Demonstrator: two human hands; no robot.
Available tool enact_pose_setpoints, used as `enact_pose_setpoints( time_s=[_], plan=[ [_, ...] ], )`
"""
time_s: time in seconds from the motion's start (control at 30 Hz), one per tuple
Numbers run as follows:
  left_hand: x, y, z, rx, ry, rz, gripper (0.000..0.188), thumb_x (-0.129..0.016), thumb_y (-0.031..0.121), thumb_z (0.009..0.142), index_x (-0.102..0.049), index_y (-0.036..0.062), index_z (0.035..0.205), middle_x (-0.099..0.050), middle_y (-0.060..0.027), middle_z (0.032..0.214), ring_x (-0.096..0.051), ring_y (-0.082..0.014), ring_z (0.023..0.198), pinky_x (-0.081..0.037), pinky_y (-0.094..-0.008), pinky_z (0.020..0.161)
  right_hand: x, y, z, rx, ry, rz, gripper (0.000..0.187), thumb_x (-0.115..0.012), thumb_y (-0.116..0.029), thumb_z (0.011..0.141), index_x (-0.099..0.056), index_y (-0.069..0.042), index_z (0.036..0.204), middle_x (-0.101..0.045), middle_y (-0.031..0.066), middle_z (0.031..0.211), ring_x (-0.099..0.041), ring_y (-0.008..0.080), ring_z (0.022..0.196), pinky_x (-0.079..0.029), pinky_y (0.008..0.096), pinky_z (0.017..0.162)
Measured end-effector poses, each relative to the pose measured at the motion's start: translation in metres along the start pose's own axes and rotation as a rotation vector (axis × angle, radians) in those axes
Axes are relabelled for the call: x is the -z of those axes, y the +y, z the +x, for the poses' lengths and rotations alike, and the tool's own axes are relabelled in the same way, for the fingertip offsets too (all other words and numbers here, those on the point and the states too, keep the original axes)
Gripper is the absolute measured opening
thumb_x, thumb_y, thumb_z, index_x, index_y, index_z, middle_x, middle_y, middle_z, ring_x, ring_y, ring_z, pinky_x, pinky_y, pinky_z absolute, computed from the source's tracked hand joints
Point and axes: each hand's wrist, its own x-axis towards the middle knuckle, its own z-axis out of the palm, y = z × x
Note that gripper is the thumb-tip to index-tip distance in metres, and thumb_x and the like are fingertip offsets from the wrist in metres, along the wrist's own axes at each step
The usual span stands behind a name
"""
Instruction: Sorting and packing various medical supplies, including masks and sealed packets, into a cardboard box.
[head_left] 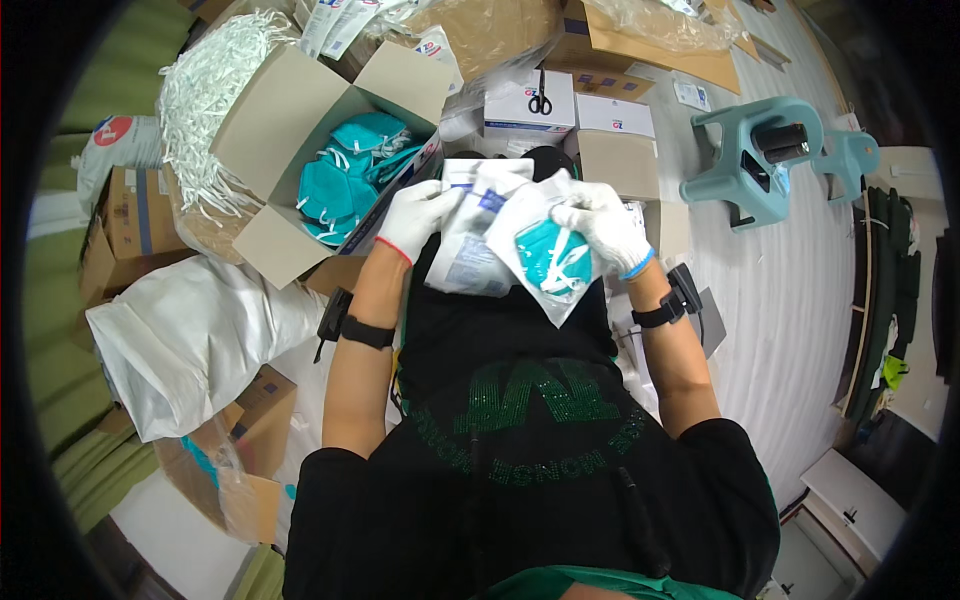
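Note:
Both my hands wear white knit gloves, one with a red cuff and one with a blue cuff. My left hand [418,212] is closed on the edge of some flat clear-and-white plastic bags [470,262] with blue print. My right hand [603,222] pinches the top of a clear bag holding a teal face mask [553,257] with white straps. This bag overlaps the flat ones, above my lap. Left of my hands, an open carton [268,130] holds a pile of loose teal masks [345,180].
White strips [215,100] are heaped beyond the carton at the left, above a white sack [200,335]. Black scissors [540,100] lie on a white box [500,112] ahead. A light-blue stool [745,180] stands at the right, with a black object on its seat.

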Motion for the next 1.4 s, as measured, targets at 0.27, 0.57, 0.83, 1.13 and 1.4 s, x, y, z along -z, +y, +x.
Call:
enact_pose_setpoints(
  time_s=[0.27,0.57,0.83,1.13,1.4],
  plan=[
    [-0.032,0.009,0.0,0.016,0.045,-0.044,0.053,-0.055,0.046,0.101,-0.069,-0.0039,0.113,-0.07,-0.0079,0.103,-0.062,-0.0125,0.096,-0.048,-0.0282,0.087,-0.012,0.004,0.025,-0.057,0.04,-0.104,0.007,-0.067,-0.008,0.092,-0.065,-0.001,0.089,-0.067,0.0005,0.08,-0.061,0.008,0.07,-0.052,0.0257,0.066],
    [-0.039,-0.033,0.012,-0.036,0.085,0.302,0.042,-0.054,0.034,0.102,-0.064,-0.0029,0.119,-0.068,-0.0105,0.112,-0.06,-0.0146,0.103,-0.045,-0.0291,0.092,-0.004,0.021,0.011,-0.057,0.077,0.161,0.022,-0.062,-0.016,0.099,-0.067,0.0,0.113,-0.068,0.0014,0.098,-0.061,0.0103,0.091,-0.05,0.0252,0.084],
    [-0.057,-0.035,0.021,-0.14,0.282,0.615,0.051,-0.057,0.049,0.095,-0.066,-0.0009,0.097,-0.068,-0.0256,0.095,-0.066,-0.0402,0.092,-0.049,-0.0448,0.079,0.021,0.007,-0.026,-0.161,0.088,-0.149,0.032,-0.065,-0.007,0.092,-0.063,0.004,0.123,-0.069,0.0075,0.109,-0.063,0.0131,0.1,-0.05,0.0284,0.093],
    [-0.064,-0.024,0.011,-0.209,0.331,0.682,0.037,-0.059,0.037,0.093,-0.06,0.0015,0.104,-0.067,-0.0268,0.099,-0.064,-0.0458,0.097,-0.048,-0.0511,0.082,0.037,-0.007,-0.056,-0.036,0.566,-0.537,0.029,-0.069,-0.022,0.087,-0.068,0.0,0.105,-0.072,0.0121,0.086,-0.068,0.0174,0.078,-0.054,0.0315,0.072],
    [-0.056,-0.031,0.02,-0.294,0.187,0.639,0.023,-0.062,0.025,0.091,-0.055,0.0036,0.097,-0.064,-0.0238,0.091,-0.064,-0.0419,0.089,-0.049,-0.0461,0.075,-0.043,-0.044,-0.042,0.09,0.509,-0.889,0.05,-0.066,-0.02,0.082,-0.058,-0.01,0.13,-0.071,0.0176,0.088,-0.071,0.0331,0.078,-0.057,0.0425,0.074]
  ],
)
